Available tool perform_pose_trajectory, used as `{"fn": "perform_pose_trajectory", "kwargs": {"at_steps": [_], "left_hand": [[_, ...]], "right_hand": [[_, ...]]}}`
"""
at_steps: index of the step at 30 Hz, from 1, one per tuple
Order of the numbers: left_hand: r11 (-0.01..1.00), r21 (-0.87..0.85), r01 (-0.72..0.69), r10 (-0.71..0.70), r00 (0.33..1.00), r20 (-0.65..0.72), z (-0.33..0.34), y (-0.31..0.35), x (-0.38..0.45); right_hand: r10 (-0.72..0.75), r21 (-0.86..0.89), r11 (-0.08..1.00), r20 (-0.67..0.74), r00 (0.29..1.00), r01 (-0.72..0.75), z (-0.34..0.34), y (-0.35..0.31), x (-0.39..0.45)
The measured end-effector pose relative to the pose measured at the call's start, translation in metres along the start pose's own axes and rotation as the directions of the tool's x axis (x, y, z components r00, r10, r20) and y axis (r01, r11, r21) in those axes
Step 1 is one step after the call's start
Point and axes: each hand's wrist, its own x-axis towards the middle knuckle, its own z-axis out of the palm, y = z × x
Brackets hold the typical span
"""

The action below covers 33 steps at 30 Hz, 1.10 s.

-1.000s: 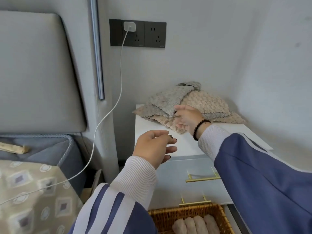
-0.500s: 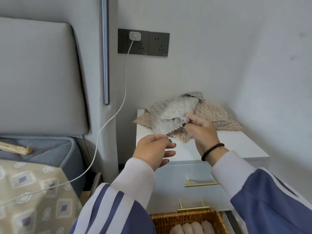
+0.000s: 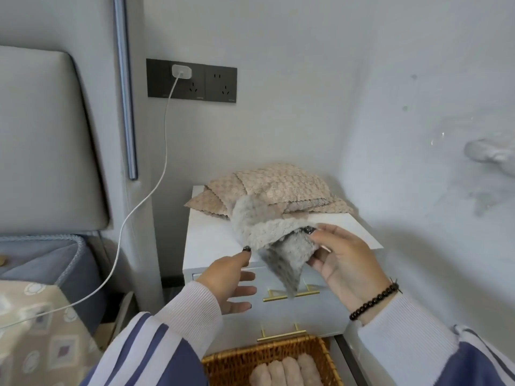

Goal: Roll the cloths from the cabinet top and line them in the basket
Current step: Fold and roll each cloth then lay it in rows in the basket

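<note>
Wicker, the basket [image 3: 223,366] sat nearest us, just below the front of the white cabinet [image 3: 211,235], with several finished rolls [image 3: 284,371] lying side by side against its near edge. We judged that it had room for more.

Above the basket, in front of the cabinet's gold-handled drawers [image 3: 289,293], were our two hands. Our left hand [image 3: 231,277] was spread, fingers straight and apart, its forefinger tip touching the lower edge of the grey cloth [image 3: 273,232]. Our right hand [image 3: 342,260] pinched that cloth between thumb and fingers at the bunched upper edge, so that it hung in the air just off the cabinet's front edge, one corner drooping down across the drawers.

From the way it sagged, we judged the grey cloth light, limp and fluffy, neither slippery nor fragile. It would not keep any shape alone, so we thought it best taken by two corners of one edge and drawn flat before being rolled.

Farther back, on the cabinet top, the pile of beige cloths [image 3: 278,188] lay against the wall, unrolled. Beyond the cabinet and higher, a dark socket plate [image 3: 217,82] held a white charger [image 3: 181,71], whose cable [image 3: 156,188] trailed down to the cabinet's left.
</note>
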Motion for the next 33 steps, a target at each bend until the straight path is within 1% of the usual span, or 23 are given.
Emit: {"fn": "perform_pose_trajectory", "kwargs": {"at_steps": [2,5,7,9,11,13,15,18,20,21,22,23,24,26,28,30,31,33], "left_hand": [[0.995,-0.093,0.038,-0.031,0.996,0.078,0.009,-0.007,0.003],[0.966,-0.255,0.051,-0.012,0.988,0.152,0.023,-0.01,0.003],[0.955,-0.296,0.001,0.033,0.994,0.108,0.03,-0.009,0.002],[0.951,-0.302,-0.069,0.079,0.997,0.018,0.037,-0.009,0.006],[0.947,-0.29,-0.141,0.131,0.99,-0.053,0.04,-0.012,0.012],[0.938,-0.281,-0.204,0.19,0.979,-0.078,0.04,-0.013,0.015],[0.924,-0.281,-0.26,0.258,0.965,-0.044,0.044,-0.013,0.013],[0.918,-0.259,-0.299,0.334,0.937,0.103,0.05,-0.014,0.011],[0.934,-0.216,-0.283,0.332,0.912,0.239,0.057,-0.016,0.006],[0.944,-0.196,-0.264,0.315,0.899,0.305,0.061,-0.017,0.003],[0.952,-0.188,-0.24,0.293,0.89,0.35,0.065,-0.019,0.001],[0.957,-0.194,-0.214,0.273,0.887,0.372,0.069,-0.02,-0.001],[0.961,-0.196,-0.194,0.255,0.896,0.364,0.072,-0.021,-0.002],[0.964,-0.163,-0.209,0.251,0.918,0.307,0.075,-0.023,0.001],[0.944,-0.188,-0.272,0.311,0.924,0.224,0.075,-0.023,0.003],[0.907,-0.276,-0.319,0.365,0.921,0.137,0.073,-0.022,0.005],[0.886,-0.322,-0.334,0.38,0.921,0.09,0.071,-0.022,0.006],[0.85,-0.387,-0.357,0.395,0.918,0.021,0.068,-0.019,0.004]], "right_hand": [[0.103,-0.072,0.992,0.041,0.994,-0.1,-0.007,0.002,-0.016],[0.223,-0.26,0.946,0.08,0.972,-0.196,-0.013,0.009,-0.033],[0.275,-0.406,0.889,0.106,0.956,-0.211,-0.015,0.012,-0.038],[0.305,-0.538,0.819,0.114,0.945,-0.199,-0.019,0.01,-0.038],[0.286,-0.603,0.777,0.079,0.955,-0.183,-0.029,0.007,-0.031],[0.251,-0.607,0.771,0.012,0.968,-0.192,-0.039,0.005,-0.02],[0.24,-0.563,0.794,-0.057,0.969,-0.23,-0.052,0.005,-0.006],[0.325,-0.443,0.833,-0.095,0.941,-0.332,-0.062,0.006,0.007],[0.372,-0.359,0.856,-0.074,0.925,-0.372,-0.063,0.009,0.013],[0.362,-0.331,0.871,-0.066,0.93,-0.363,-0.061,0.009,0.013],[0.333,-0.338,0.879,-0.07,0.94,-0.336,-0.061,0.009,0.013],[0.271,-0.389,0.877,-0.084,0.959,-0.282,-0.062,0.008,0.016],[0.205,-0.462,0.858,-0.093,0.974,-0.225,-0.064,0.007,0.017],[0.096,-0.542,0.833,-0.057,0.994,-0.111,-0.067,0.003,0.015],[0.047,-0.56,0.828,0.032,0.998,-0.021,-0.069,0.001,0.01],[0.032,-0.563,0.826,0.102,0.994,0.032,-0.068,-0.001,0.005],[0.021,-0.555,0.831,0.115,0.993,0.047,-0.066,0.0,0.005],[0.005,-0.558,0.828,0.092,0.996,0.047,-0.064,0.0,0.004]]}}
